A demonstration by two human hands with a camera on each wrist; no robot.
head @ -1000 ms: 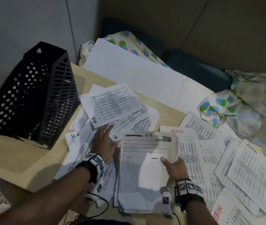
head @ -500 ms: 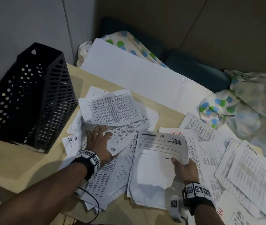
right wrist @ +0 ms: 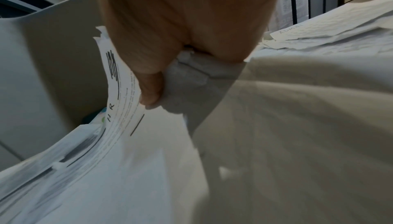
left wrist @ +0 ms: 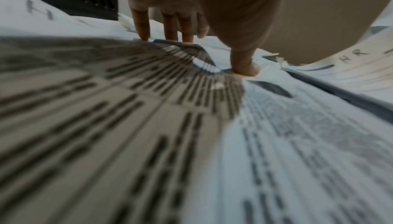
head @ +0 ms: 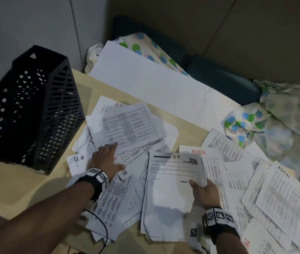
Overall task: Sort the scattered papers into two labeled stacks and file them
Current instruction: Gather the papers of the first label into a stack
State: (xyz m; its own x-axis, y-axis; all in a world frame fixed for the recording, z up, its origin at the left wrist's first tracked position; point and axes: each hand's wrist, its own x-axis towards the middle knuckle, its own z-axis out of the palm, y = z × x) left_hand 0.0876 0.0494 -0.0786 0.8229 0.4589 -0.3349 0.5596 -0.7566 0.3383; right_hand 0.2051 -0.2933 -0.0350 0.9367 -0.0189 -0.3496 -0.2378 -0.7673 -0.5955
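My right hand point(head: 199, 186) grips the right edge of a thick sheaf of HR papers point(head: 171, 191), top sheet marked "HR"; the wrist view shows thumb point(right wrist: 149, 91) on top and fingers hidden beneath the HR sheaf point(right wrist: 119, 168). My left hand point(head: 107, 158) lies flat with straight fingers on the loose HR sheets point(head: 127, 127) left of centre; its fingertips point(left wrist: 142, 31) press a printed page point(left wrist: 106, 110). Sheets marked "ADMIN" in red point(head: 198, 153) and black point(head: 282, 195) are spread to the right.
A black perforated file holder point(head: 30, 110) stands on the wooden table point(head: 17, 180) at the left. A large white board point(head: 154, 79) leans beyond the far edge, with dotted cloth point(head: 251, 129) and a dark cushion point(head: 222, 77) behind.
My right hand has carried the HR sheaf to the right and slightly away. My left hand slid up and left across the loose HR sheets, which shifted under it.
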